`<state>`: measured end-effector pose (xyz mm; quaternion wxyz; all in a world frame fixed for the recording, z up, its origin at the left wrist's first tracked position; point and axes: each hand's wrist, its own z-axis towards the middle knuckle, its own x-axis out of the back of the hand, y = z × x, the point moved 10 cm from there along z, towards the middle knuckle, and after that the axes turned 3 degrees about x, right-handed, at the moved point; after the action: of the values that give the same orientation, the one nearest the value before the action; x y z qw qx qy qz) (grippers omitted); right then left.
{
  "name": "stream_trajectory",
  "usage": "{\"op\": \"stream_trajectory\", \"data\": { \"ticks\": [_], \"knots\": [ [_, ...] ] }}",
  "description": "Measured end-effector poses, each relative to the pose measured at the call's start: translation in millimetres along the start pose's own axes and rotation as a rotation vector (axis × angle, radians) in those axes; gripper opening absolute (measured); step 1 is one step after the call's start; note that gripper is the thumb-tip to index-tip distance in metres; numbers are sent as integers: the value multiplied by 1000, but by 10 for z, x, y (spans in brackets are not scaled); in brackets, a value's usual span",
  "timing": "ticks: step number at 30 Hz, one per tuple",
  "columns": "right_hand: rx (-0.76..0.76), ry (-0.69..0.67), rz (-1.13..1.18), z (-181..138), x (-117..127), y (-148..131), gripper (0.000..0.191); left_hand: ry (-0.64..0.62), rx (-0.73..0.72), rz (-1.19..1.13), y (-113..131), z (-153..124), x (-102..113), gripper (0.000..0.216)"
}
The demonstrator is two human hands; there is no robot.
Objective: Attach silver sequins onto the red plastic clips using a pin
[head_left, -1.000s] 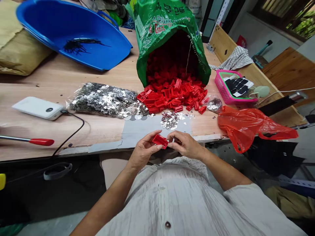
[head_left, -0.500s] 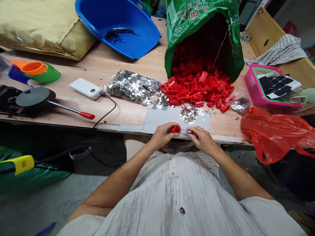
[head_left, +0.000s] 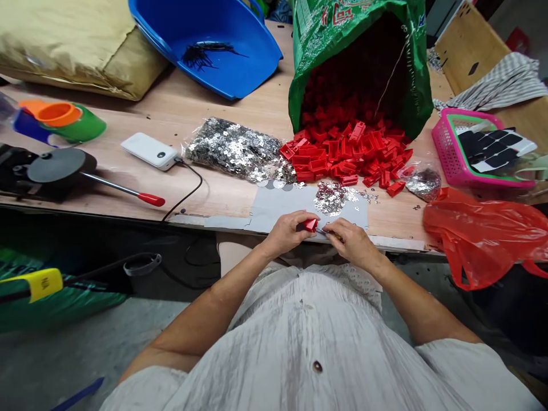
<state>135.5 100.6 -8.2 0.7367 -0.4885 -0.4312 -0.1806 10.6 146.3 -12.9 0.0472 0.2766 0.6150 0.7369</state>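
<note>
My left hand [head_left: 287, 233] is closed on a small red plastic part [head_left: 311, 225], holding it over the front edge of the grey sheet [head_left: 268, 208]. In my right hand [head_left: 351, 241] is a slim metal-tipped tool [head_left: 322, 230] with a dark and yellowish handle; its exact kind is hard to make out. The tip points left and meets or nearly meets the red part's open end. Just beyond both hands lies a heap of small silvery metal pieces [head_left: 331, 200]. Behind it, more red plastic parts [head_left: 342, 151] spill from a green sack [head_left: 314, 51].
A clear bag of metal plates [head_left: 233, 148] lies left of the red pile, beside a white power bank [head_left: 149, 151]. A blue scoop-shaped basin [head_left: 240, 68] stands behind. At right are a pink basket [head_left: 447, 145] and a red plastic bag [head_left: 483, 228]. A red-tipped lever [head_left: 149, 198] juts out at left.
The tool in my right hand has moved left, its tip now at the red part. My left hand has turned the part slightly and shifted it a little right.
</note>
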Motion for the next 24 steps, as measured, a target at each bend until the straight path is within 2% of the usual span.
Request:
{"op": "stream_trajectory", "data": {
  "ticks": [10, 18, 24],
  "knots": [
    [8, -25, 19, 35, -16, -3, 20, -80, 31, 55, -60, 38, -36, 27],
    [-40, -43, -23, 138, -122, -28, 17, -54, 26, 30, -64, 37, -29, 25],
    [-8, -7, 111, 144, -23, 15, 16, -52, 37, 17, -67, 34, -23, 25]
  ]
}}
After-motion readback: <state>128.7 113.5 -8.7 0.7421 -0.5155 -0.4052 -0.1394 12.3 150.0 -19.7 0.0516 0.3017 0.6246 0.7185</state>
